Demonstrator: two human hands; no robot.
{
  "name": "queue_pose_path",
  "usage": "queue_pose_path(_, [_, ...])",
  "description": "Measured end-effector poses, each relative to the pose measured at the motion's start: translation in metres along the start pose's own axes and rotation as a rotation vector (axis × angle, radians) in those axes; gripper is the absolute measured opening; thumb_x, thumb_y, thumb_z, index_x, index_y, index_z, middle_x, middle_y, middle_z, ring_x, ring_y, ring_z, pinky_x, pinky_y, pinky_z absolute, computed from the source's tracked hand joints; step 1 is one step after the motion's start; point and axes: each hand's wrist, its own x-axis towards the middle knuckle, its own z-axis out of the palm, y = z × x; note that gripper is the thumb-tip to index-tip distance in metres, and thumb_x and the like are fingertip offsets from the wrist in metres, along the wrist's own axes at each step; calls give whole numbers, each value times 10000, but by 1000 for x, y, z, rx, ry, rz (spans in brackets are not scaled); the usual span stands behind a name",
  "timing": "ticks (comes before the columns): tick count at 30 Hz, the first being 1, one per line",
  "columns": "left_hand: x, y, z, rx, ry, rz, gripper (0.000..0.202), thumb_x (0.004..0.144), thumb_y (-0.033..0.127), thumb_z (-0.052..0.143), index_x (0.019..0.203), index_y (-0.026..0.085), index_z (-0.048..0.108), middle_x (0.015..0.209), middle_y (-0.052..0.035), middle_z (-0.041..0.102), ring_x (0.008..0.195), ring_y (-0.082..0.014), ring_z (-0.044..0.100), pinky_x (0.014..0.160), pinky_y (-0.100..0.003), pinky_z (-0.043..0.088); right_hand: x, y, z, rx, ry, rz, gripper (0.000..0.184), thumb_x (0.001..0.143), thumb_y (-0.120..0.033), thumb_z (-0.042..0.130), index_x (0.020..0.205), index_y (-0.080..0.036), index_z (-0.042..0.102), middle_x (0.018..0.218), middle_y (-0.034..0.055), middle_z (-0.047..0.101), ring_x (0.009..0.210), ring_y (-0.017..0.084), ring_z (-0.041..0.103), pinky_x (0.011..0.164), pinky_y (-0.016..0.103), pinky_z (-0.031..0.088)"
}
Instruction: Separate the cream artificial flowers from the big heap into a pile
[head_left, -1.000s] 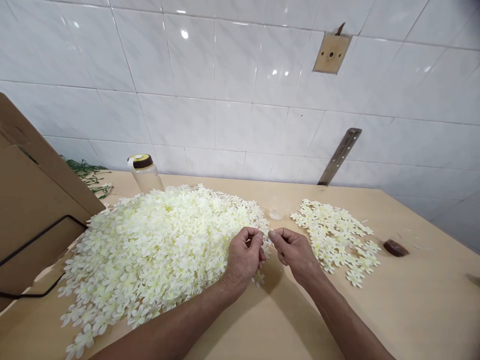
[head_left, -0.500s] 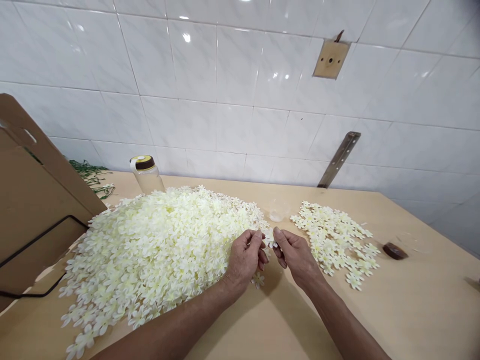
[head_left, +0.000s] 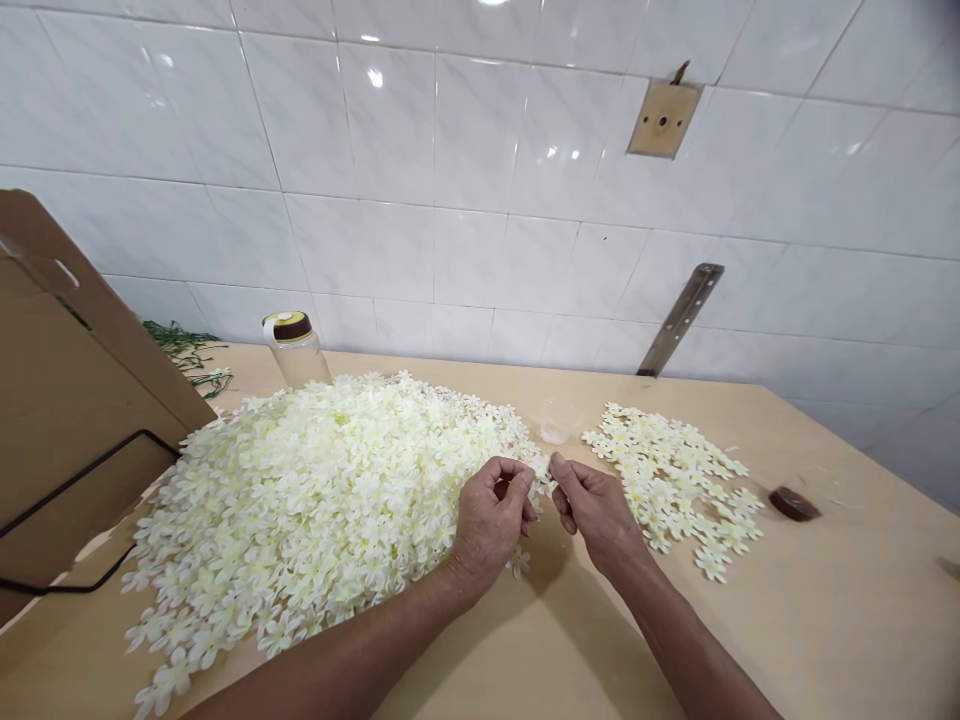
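Note:
Between my two hands is a small white artificial flower [head_left: 541, 469], partly covered by fingers. My left hand [head_left: 491, 515] is closed in a pinch on its left side. My right hand [head_left: 596, 505] pinches it from the right, thumb on top. Left of my hands spreads a big heap of pale yellow-white artificial flowers [head_left: 322, 490]. One loose flower [head_left: 519, 562] lies on the table just below my left hand. To the right is a smaller, flatter spread of the same flowers [head_left: 667, 470].
A clear bottle with a brown and yellow lid [head_left: 296, 350] stands behind the heap. Cardboard [head_left: 90, 350] with a black metal frame [head_left: 67, 480] is at left, green stems [head_left: 184, 350] behind it. A small clear dish [head_left: 555, 430] and a dark brown lump [head_left: 793, 504] sit on the table [head_left: 862, 620].
Both hands stay nearly in place around the flower; the left fingers have shifted slightly over it. The whole view has moved a few pixels. Nothing has been let go.

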Motion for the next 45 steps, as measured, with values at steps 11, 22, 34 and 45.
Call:
queue_pose_path(11, [4, 5, -2, -59, 58, -44, 305, 825, 472, 643, 807, 174, 581, 493, 33, 563, 396, -98, 483, 417, -207, 422, 4, -2, -3, 208, 21, 30, 440, 763, -583, 746, 693, -173, 604, 522, -49, 441, 439, 77, 351, 370, 204, 292])
queue_pose_path(22, [8, 10, -4, -95, 95, -67, 307, 817, 469, 658, 803, 173, 581, 499, 32, 563, 399, -92, 468, 415, -203, 409, 1, -1, -2, 107, -69, 43, 509, 850, -645, 605, 664, -173, 572, 556, -19, 493, 459, 94, 398, 398, 221, 311])
queue_pose_path(34, [3, 4, -4, 24, 68, -2, 281, 839, 459, 649, 826, 179, 627, 486, 53, 521, 379, -74, 436, 421, -187, 382, -6, -7, 4, 125, -216, 35, 440, 838, -625, 627, 848, -186, 615, 567, -79, 337, 450, 68, 229, 387, 202, 192])
queue_pose_path(45, [2, 8, -3, -9, 70, -10, 267, 854, 448, 621, 786, 193, 578, 465, 68, 487, 368, -76, 419, 414, -187, 365, -1, -3, 0, 128, -142, 7, 405, 764, -556, 746, 707, -177, 616, 502, -79, 386, 401, 62, 296, 373, 212, 246])
